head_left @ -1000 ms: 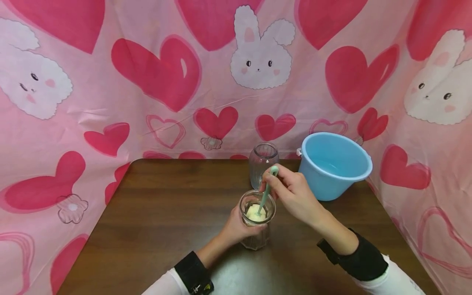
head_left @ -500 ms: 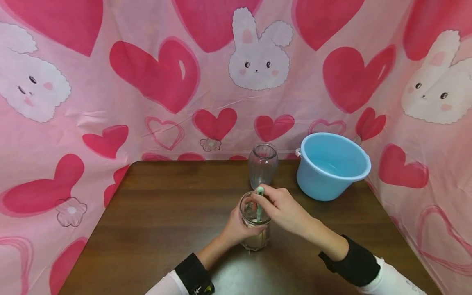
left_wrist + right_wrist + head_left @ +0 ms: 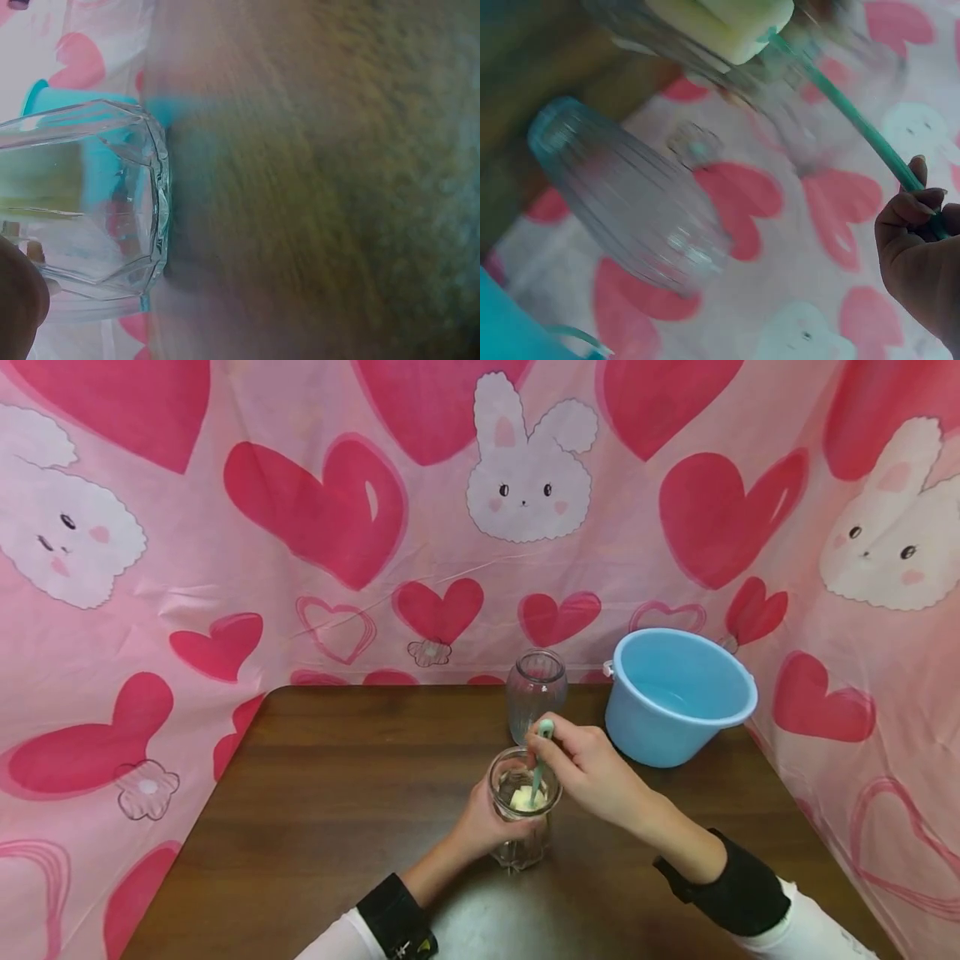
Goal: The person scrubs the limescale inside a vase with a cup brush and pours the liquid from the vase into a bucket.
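Your left hand [image 3: 480, 822] wraps its grip around the side of a clear faceted glass [image 3: 522, 806], which stands upright on the dark wooden desk [image 3: 337, 793], near the front edge and a little right of the middle. Your right hand [image 3: 592, 768] pinches the top of a thin teal brush handle [image 3: 538, 760] between its fingers [image 3: 911, 206]; the handle goes down into the glass at a slight tilt. At its lower end a pale yellow sponge [image 3: 523, 798] sits inside the glass, near the bottom. In the left wrist view the glass base [image 3: 154, 217] rests flat on the desk. Just behind the glass stands a second, ribbed glass jar [image 3: 535, 692], apart from it. A light blue bucket [image 3: 675, 693] stands to the right of the jar, near the pink cloth with hearts and rabbits [image 3: 337, 527]
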`<state>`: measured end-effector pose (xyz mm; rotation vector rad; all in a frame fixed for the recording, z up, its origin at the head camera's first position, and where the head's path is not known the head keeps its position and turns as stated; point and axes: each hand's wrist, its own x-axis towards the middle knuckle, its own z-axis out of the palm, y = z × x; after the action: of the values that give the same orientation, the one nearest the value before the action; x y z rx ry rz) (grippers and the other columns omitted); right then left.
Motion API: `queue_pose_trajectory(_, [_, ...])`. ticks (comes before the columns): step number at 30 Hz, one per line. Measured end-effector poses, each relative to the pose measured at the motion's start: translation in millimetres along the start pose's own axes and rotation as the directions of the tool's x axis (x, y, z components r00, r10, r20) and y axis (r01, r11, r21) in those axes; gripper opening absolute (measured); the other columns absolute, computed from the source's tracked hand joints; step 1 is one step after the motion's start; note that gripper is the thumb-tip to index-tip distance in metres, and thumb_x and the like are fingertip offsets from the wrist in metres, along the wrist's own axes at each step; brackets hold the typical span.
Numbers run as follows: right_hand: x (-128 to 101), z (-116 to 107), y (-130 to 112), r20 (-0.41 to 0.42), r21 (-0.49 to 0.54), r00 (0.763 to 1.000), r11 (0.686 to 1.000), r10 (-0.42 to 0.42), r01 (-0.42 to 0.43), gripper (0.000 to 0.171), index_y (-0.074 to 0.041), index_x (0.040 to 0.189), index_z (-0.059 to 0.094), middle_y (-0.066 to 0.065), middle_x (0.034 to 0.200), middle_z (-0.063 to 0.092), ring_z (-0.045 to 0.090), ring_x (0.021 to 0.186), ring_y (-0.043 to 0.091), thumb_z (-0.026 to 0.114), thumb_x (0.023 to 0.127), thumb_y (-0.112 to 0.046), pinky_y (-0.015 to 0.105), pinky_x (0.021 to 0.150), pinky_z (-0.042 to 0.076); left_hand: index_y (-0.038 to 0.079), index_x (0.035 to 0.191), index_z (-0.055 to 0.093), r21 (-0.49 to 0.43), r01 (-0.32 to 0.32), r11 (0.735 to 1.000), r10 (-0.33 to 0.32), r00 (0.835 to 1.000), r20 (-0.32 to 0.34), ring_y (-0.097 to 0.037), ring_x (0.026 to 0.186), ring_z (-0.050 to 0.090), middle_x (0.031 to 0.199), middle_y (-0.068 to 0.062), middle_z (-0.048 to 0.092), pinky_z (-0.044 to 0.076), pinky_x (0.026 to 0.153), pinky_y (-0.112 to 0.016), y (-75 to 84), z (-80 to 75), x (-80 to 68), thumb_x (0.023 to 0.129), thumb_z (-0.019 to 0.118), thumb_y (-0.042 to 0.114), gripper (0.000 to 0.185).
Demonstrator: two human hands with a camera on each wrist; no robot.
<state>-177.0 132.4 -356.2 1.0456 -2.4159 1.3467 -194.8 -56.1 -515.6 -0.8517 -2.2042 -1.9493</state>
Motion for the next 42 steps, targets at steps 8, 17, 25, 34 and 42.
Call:
queue_pose_trajectory(8, [-11,5,14,0.020,-0.004,0.998,0.998,0.062,-0.062,0.012,-0.014,0.099,0.065,-0.004,0.084,0.069,0.049,0.063,0.007,0.057,0.106,-0.008,0.026,0.054,0.047,0.006,0.137,0.051,0.008,0.019,1.000,-0.019,1.000,0.005,-0.038,0.112,0.066,0.126,-0.013,0.067,0.055,0.096,-0.051,2.3,-1.1,-0.4,0.073,0.092,0.016,0.076])
queue_pose_trajectory(17, [-4,-14,-9,-0.085,-0.063,0.991,0.993,-0.104,0.099,0.015,-0.017,0.102,0.064,-0.007,0.087,0.069,0.056,0.072,0.009,0.062,0.102,-0.001,0.024,0.062,0.049,0.008,0.136,0.053,0.028,-0.019,0.999,0.019,1.000,-0.004,-0.017,0.114,0.063,0.126,-0.010,0.067,0.052,0.098,-0.032,0.9,0.1,0.0,0.073,0.091,0.016,0.074])
queue_pose_trajectory(25, [-13,2,8,-0.004,-0.143,0.987,0.977,-0.161,0.158,0.015,-0.012,0.107,0.061,-0.004,0.085,0.063,0.053,0.071,0.006,0.066,0.098,0.001,0.021,0.060,0.049,0.009,0.139,0.051,-0.005,-0.007,1.000,0.008,1.000,0.004,-0.022,0.113,0.065,0.128,-0.012,0.067,0.054,0.097,-0.034,2.4,0.9,0.3,0.074,0.091,0.013,0.076])
queue_pose_trajectory(34, [-15,5,18,-0.033,-0.157,0.986,0.975,-0.166,0.159,0.007,-0.010,0.108,0.062,-0.002,0.088,0.067,0.055,0.072,0.006,0.064,0.102,-0.007,0.021,0.061,0.050,0.007,0.137,0.052,0.009,0.011,1.000,-0.011,1.000,0.001,-0.025,0.110,0.066,0.124,-0.011,0.068,0.054,0.096,-0.033,3.1,-0.5,-1.0,0.073,0.091,0.015,0.075])
queue_pose_trajectory(42, [1,-15,-9,-0.085,-0.165,0.966,0.960,-0.242,0.226,0.027,-0.012,0.108,0.062,-0.004,0.090,0.070,0.061,0.076,0.009,0.071,0.091,0.008,0.023,0.069,0.055,0.013,0.135,0.054,0.015,0.004,1.000,-0.004,1.000,-0.006,-0.015,0.109,0.062,0.126,-0.006,0.065,0.053,0.094,-0.029,5.3,-0.5,-0.9,0.073,0.092,0.019,0.073])
